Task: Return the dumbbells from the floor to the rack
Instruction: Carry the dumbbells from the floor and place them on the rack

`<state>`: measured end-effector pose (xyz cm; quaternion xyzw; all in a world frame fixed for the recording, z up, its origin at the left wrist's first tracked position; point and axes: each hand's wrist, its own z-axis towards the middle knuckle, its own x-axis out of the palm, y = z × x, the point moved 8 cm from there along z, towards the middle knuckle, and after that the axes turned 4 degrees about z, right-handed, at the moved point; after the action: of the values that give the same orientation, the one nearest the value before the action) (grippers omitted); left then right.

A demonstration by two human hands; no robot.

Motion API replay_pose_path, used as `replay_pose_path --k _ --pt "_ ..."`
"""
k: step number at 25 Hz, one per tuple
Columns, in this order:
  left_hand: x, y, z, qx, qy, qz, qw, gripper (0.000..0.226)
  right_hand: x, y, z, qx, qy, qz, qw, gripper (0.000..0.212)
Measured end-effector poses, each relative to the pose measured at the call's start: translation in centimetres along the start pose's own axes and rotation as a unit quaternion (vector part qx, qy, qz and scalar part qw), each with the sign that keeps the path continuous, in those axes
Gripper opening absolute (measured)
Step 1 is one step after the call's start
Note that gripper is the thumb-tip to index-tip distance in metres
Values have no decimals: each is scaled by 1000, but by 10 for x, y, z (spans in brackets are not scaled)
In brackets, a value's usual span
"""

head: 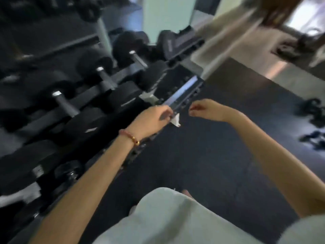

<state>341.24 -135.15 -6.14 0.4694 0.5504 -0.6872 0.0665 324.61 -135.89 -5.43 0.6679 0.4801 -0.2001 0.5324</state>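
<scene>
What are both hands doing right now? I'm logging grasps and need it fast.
Left hand: over the rack edge, holding no dumbbell; fingers too blurred to tell.
Right hand: loosely curled, empty, above the floor.

Single head cam, wide-angle, looking forward and down, rolled so the scene sits tilted. Motion blur throughout. Both forearms enter from the bottom edge; left hand [152, 118] and right hand [204, 109] sit near frame centre, close to the lens. Dumbbell rack [98, 95] runs diagonally across the left half, near. Dark floor mat [219, 155] fills the right. Dumbbells on the floor [312, 111] at the right edge, farther off. No second view to overlap.
</scene>
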Motion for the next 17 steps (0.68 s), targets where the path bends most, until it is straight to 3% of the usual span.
replay_pose_path --k 5,10,17 --pt "81 -180 115 151 104 22 983 21 -107 -147 -132 79 -109 40 990 8" --pt "212 -356 221 311 199 122 921 21 -173 -326 -275 185 -208 86 957 14" --pt "351 -497 344 373 295 135 870 19 -237 -506 -375 275 -273 133 912 5"
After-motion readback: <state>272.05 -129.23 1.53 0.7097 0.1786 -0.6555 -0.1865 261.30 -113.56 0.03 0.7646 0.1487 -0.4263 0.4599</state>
